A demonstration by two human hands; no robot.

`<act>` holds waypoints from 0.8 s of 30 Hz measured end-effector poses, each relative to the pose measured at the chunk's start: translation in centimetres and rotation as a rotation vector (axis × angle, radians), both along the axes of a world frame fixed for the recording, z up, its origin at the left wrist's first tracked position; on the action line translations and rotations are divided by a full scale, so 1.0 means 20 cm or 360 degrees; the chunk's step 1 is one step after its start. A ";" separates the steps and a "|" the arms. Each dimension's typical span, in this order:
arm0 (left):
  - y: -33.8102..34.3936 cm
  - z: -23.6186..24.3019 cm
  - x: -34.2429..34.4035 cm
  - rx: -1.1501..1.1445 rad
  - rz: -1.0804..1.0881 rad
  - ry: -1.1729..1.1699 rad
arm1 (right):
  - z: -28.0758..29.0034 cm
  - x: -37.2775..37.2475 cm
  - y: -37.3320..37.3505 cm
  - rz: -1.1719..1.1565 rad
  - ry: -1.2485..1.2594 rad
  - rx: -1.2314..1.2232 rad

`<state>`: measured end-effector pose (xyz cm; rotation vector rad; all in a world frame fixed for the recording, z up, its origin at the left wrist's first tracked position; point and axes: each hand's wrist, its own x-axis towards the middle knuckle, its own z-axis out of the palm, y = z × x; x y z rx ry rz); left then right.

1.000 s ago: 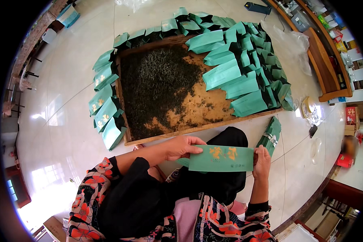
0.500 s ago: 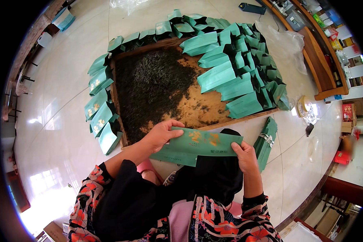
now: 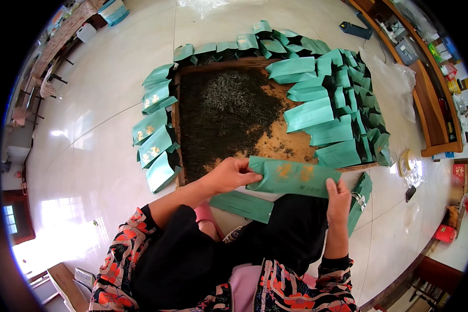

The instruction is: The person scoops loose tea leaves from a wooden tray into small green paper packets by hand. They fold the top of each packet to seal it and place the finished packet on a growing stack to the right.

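Between my two hands a flat green bag [image 3: 295, 177] with gold markings is stretched out level above my lap. My left hand [image 3: 235, 175] pinches its left end between thumb and fingers. At the opposite end my right hand [image 3: 339, 200] grips the edge, thumb on top. A second flat green bag [image 3: 243, 206] lies lower, by my knees, below my left hand. Just ahead is a shallow wooden tray [image 3: 178, 117] with a heap of dark loose dried leaves [image 3: 229, 112], probably tea. A banded bundle of flat green bags [image 3: 360, 202] rests right of my right hand.
Opened green bags [image 3: 158, 138] stand along the tray's left side and far edge. Many more green bags [image 3: 309, 113] crowd its right part. Clear plastic sheeting [image 3: 400, 86] and a wooden bench [image 3: 436, 112] are to the right. A dark phone-like object [image 3: 411, 193] lies on the tiled floor.
The view has swung, shifting the scene rightward in the picture. The held bag has come apart from the lower bag and has tilted slightly; both hands keep hold of it.
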<state>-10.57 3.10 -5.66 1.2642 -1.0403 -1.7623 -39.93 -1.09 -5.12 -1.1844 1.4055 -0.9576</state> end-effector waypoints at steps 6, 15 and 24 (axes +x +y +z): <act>-0.06 0.13 0.02 -0.0197 0.0322 -0.0231 | 0.12 0.22 -0.03 0.0172 0.0305 -0.0549; 0.00 0.11 -0.02 -0.0541 0.0264 -0.0573 | 0.07 0.66 0.10 0.0688 -0.0834 0.0550; 0.01 0.08 -0.02 -0.0943 0.0149 -0.1016 | -0.02 0.64 0.11 0.0516 -0.1203 0.0437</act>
